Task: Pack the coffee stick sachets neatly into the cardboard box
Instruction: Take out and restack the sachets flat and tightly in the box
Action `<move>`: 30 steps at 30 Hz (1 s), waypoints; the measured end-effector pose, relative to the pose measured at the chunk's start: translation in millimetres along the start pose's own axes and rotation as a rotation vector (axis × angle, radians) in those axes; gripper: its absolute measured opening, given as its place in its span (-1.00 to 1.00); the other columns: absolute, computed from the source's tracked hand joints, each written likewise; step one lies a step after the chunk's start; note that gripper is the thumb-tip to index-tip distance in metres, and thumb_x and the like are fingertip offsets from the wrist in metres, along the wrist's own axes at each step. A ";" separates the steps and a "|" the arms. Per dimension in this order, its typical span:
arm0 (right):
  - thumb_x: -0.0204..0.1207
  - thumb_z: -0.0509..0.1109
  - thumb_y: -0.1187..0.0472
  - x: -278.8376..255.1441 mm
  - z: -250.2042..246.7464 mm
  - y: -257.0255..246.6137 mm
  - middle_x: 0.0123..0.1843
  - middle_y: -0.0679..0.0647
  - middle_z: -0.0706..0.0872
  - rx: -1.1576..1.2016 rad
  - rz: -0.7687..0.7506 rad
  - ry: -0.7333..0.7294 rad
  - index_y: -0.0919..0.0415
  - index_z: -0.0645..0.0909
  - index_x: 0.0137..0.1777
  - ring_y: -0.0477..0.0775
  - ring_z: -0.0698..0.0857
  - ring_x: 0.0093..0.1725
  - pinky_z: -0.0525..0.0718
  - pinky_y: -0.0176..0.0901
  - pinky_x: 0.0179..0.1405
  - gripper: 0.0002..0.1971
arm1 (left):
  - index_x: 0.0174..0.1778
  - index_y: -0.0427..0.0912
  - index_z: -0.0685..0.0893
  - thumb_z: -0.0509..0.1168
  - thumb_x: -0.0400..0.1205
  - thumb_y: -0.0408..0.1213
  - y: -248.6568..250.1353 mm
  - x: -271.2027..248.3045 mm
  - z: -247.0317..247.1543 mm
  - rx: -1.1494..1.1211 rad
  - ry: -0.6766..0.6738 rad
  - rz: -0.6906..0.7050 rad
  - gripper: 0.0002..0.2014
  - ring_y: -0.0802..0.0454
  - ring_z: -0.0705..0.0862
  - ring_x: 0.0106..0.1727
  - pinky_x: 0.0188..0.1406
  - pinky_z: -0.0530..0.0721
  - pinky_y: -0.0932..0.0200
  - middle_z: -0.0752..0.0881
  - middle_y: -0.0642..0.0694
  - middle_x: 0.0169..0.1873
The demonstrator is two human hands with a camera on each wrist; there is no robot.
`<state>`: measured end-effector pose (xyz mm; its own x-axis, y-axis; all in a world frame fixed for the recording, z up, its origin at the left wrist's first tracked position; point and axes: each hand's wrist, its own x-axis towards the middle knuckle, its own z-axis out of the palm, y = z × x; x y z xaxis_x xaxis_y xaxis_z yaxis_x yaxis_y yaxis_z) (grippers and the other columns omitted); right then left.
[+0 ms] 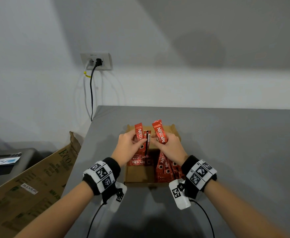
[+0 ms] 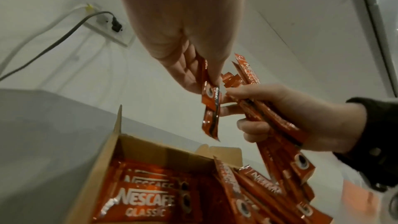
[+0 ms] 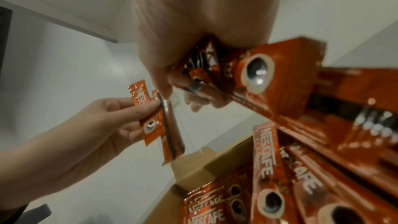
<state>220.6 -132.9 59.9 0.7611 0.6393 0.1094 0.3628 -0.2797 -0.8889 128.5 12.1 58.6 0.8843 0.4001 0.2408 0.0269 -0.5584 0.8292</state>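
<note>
Above the open cardboard box, the left hand pinches two sachets upright between thumb and fingers. The right hand, curled round a bundle, holds it just to their right, long axes pointing up and away. Flat sachets fill the box's left side, so the left hand is nearer that stack. The box sits on a grey table against a white wall.

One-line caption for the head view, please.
Left hand and right hand each hold red sachets above the open cardboard box, partly filled.
</note>
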 end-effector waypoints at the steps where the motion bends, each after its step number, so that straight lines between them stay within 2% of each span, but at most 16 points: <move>1: 0.49 0.45 0.15 -1.3 2.1 -2.0 -0.23 -0.16 0.70 0.014 -0.007 -0.027 0.06 0.66 -0.09 -0.33 0.68 -0.26 0.60 -0.53 -0.22 -0.96 | 0.01 -0.08 0.71 0.39 0.57 -0.24 1.4 -0.4 1.6 -0.053 0.020 -0.016 -0.88 0.15 0.74 -0.13 -0.06 0.71 0.28 0.78 0.01 -0.14; 3: 0.48 0.47 0.18 -3.4 6.4 -4.8 -0.28 -0.17 0.68 0.022 -0.028 -0.052 0.06 0.63 -0.13 -0.38 0.65 -0.33 0.58 -0.55 -0.30 -0.94 | -0.01 0.02 0.67 0.39 0.56 -0.28 5.6 -2.6 4.5 -0.147 0.028 -0.045 -0.86 0.32 0.73 -0.13 -0.09 0.69 0.40 0.75 0.15 -0.14; 4: 0.48 0.47 0.19 -3.6 8.3 -5.2 -0.29 -0.17 0.67 0.018 -0.043 -0.043 0.08 0.63 -0.12 -0.37 0.65 -0.34 0.58 -0.55 -0.31 -0.94 | 0.00 0.04 0.66 0.39 0.56 -0.29 7.2 -3.9 5.2 -0.196 0.033 -0.055 -0.83 0.34 0.73 -0.12 -0.11 0.70 0.39 0.75 0.16 -0.12; 6: 0.48 0.47 0.20 -2.4 9.7 -5.9 -0.28 -0.17 0.68 0.012 -0.065 -0.003 0.11 0.64 -0.09 -0.31 0.67 -0.31 0.60 -0.54 -0.29 -0.93 | 0.07 0.05 0.62 0.41 0.54 -0.32 6.3 -5.8 4.8 -0.285 0.059 -0.078 -0.75 0.28 0.76 -0.08 -0.11 0.73 0.35 0.76 0.12 -0.07; 8: 0.49 0.46 0.22 -0.8 8.6 -5.2 -0.29 -0.13 0.69 0.026 -0.063 0.033 0.10 0.63 -0.16 -0.26 0.67 -0.32 0.61 -0.52 -0.31 -0.95 | 0.13 0.00 0.58 0.42 0.52 -0.36 2.8 -7.4 3.6 -0.349 0.073 -0.092 -0.69 0.26 0.77 -0.08 -0.13 0.72 0.37 0.75 0.12 -0.06; 10: 0.48 0.45 0.28 0.1 6.6 -3.8 -0.32 -0.12 0.66 0.044 -0.042 0.045 0.08 0.59 -0.23 -0.30 0.65 -0.36 0.58 -0.52 -0.33 -0.87 | 0.14 -0.04 0.58 0.37 0.56 -0.36 0.6 -9.4 3.3 -0.344 0.081 -0.091 -0.73 0.27 0.77 -0.12 -0.19 0.72 0.39 0.75 0.10 -0.08; 12: 0.45 0.44 0.36 -0.3 5.0 -2.8 -0.36 -0.09 0.60 0.080 0.000 0.025 0.07 0.52 -0.28 -0.26 0.62 -0.42 0.58 -0.45 -0.37 -0.78 | 0.05 -0.12 0.63 0.29 0.63 -0.34 -1.6 -9.8 3.9 -0.323 0.131 -0.103 -0.88 0.20 0.77 -0.13 -0.22 0.73 0.36 0.75 0.05 -0.10; 14: 0.45 0.43 0.37 -3.4 5.0 -5.4 -0.38 -0.04 0.61 0.119 0.014 -0.015 0.08 0.52 -0.28 -0.19 0.61 -0.43 0.60 -0.33 -0.32 -0.79 | -0.03 -0.16 0.67 0.22 0.67 -0.29 -6.0 -7.3 5.6 -0.331 0.165 -0.131 -0.88 0.07 0.77 -0.07 -0.14 0.75 0.20 0.76 -0.04 -0.08; 16: 0.48 0.45 0.27 -6.7 7.5 -9.9 -0.37 -0.07 0.65 0.117 -0.011 -0.105 0.07 0.61 -0.14 -0.20 0.65 -0.41 0.63 -0.34 -0.27 -0.91 | -0.06 -0.06 0.69 0.16 0.70 -0.23 -8.4 -5.8 8.4 -0.323 0.135 -0.117 -0.81 0.01 0.74 0.03 0.01 0.73 0.07 0.73 -0.15 0.01; 18: 0.47 0.46 0.22 -8.8 12.7 -13.4 -0.34 -0.12 0.66 0.074 -0.030 -0.160 0.06 0.64 -0.08 -0.27 0.65 -0.40 0.62 -0.43 -0.28 -0.92 | -0.09 0.04 0.67 0.13 0.71 -0.20 -7.9 -5.9 11.7 -0.324 0.069 -0.094 -0.79 -0.02 0.71 0.11 0.12 0.67 0.06 0.71 -0.20 0.07; 20: 0.47 0.46 0.24 -7.3 15.7 -13.8 -0.36 -0.09 0.65 0.029 -0.031 -0.141 0.03 0.59 -0.24 -0.25 0.64 -0.41 0.62 -0.43 -0.31 -0.86 | -0.07 0.02 0.64 0.12 0.72 -0.25 -4.0 -7.1 13.0 -0.313 0.003 -0.103 -0.80 -0.02 0.68 0.12 0.10 0.65 0.18 0.69 -0.22 0.10; 22: 0.48 0.46 0.23 -4.1 13.9 -12.1 -0.37 -0.07 0.65 -0.032 -0.025 -0.141 0.03 0.56 -0.28 -0.22 0.64 -0.41 0.63 -0.43 -0.34 -0.83 | 0.02 0.03 0.60 0.19 0.69 -0.29 -0.8 -7.2 9.0 -0.264 0.004 -0.098 -0.87 0.04 0.67 0.14 0.09 0.65 0.29 0.67 -0.18 0.14; 24: 0.48 0.46 0.19 0.1 7.3 -9.5 -0.34 0.01 0.68 -0.160 0.010 -0.215 0.14 0.59 -0.23 -0.10 0.68 -0.38 0.69 -0.30 -0.31 -0.88 | 0.20 0.03 0.54 0.35 0.58 -0.35 -1.6 -7.4 -0.9 -0.257 0.074 -0.081 -0.68 0.27 0.66 0.05 0.08 0.66 0.33 0.65 -0.02 0.11; 26: 0.47 0.47 0.15 4.9 0.8 -5.8 -0.31 0.08 0.71 -0.322 0.035 -0.308 0.21 0.60 -0.19 0.02 0.71 -0.35 0.73 -0.15 -0.30 -0.85 | 0.28 -0.03 0.52 0.46 0.48 -0.39 -6.6 -6.9 -11.8 -0.183 0.113 -0.043 -0.53 0.33 0.65 -0.11 -0.01 0.65 0.38 0.63 0.13 0.01; 27: 0.47 0.46 0.15 6.5 -1.6 -4.0 -0.32 0.05 0.69 -0.380 0.040 -0.338 0.18 0.57 -0.23 0.00 0.69 -0.37 0.68 -0.19 -0.37 -0.84 | 0.22 -0.06 0.59 0.47 0.47 -0.38 -8.7 -6.8 -16.0 -0.096 0.064 -0.017 -0.58 0.30 0.65 -0.13 -0.03 0.64 0.36 0.64 0.16 -0.05; 30: 0.49 0.44 0.16 8.2 -1.4 -2.6 -0.37 -0.06 0.58 -0.503 0.021 -0.391 0.09 0.46 -0.31 -0.15 0.57 -0.45 0.47 -0.40 -0.49 -0.78 | -0.03 -0.14 0.77 0.45 0.51 -0.29 -10.9 -9.8 -18.9 0.222 -0.210 0.073 -0.86 0.29 0.62 -0.19 -0.09 0.58 0.39 0.66 0.12 -0.20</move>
<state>226.6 -128.0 63.8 0.5525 0.8179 -0.1608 0.6304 -0.5362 -0.5613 110.7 28.0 56.8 0.9638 0.2078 0.1670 0.0409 -0.7342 0.6777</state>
